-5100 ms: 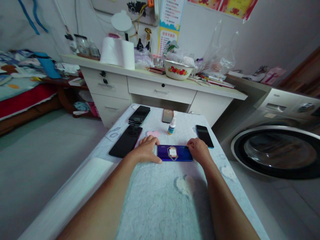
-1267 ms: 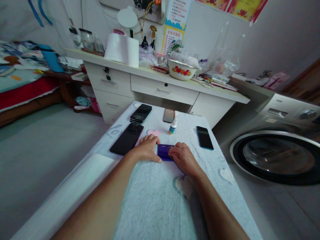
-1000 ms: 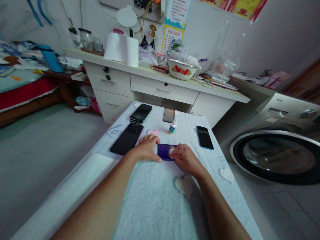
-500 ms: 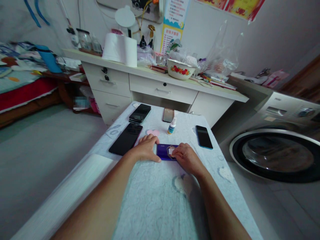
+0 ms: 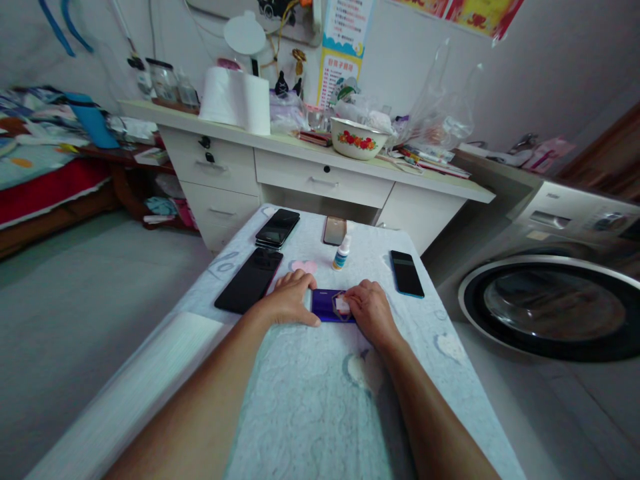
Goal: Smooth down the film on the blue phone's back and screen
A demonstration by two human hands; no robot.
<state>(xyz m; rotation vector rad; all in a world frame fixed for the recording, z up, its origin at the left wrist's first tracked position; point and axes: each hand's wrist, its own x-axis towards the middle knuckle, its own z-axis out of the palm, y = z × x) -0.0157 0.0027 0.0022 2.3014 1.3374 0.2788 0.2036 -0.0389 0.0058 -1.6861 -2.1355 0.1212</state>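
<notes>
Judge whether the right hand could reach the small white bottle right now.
Probably yes: the white bottle stands just beyond the purple phone, and nothing visible blocks the right hand from it.

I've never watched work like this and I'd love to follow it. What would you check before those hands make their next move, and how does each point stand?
1. Purple phone lying flat on the cloth-covered table: ok.
2. Left hand at the phone's left end, thumb and fingers spread: ok.
3. Right hand at the white patch on the phone: ok.
4. Right hand gripping the patch: cannot tell, the fingertips are too small to read.
5. Whole phone in sight: not ok, the right hand covers its right end.
6. Spray bottle upright and apart from both hands: ok.
</notes>
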